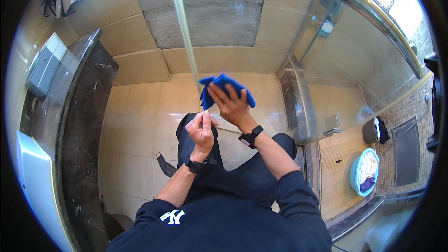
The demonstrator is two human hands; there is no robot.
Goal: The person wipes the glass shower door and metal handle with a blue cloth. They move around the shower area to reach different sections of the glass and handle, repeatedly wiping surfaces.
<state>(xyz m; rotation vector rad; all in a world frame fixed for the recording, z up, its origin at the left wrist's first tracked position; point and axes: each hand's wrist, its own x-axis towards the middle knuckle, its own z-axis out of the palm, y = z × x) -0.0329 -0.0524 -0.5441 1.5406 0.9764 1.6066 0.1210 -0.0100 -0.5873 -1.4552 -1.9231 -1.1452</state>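
My right hand (232,110) lies spread and flat over a bunched blue cloth (224,82), fingers pointing up and to the left. The cloth seems to rest against a clear glass panel, whose pale green edge (182,21) runs down to it. My left hand (202,131) is curled with its thumb up, just below the cloth's lower corner and in line with that edge. Whether it grips the glass edge or the cloth's corner is hard to tell. Both wrists carry black bands. My knees are apart below the hands.
On the left stands a dark marble counter (84,112) with a grey box (47,64). A chrome bar (371,1) curves across the upper right. Beyond a marble curb (294,105), a blue basin (354,171) holds laundry. A dark cloth-like thing (165,166) lies on the tiles.
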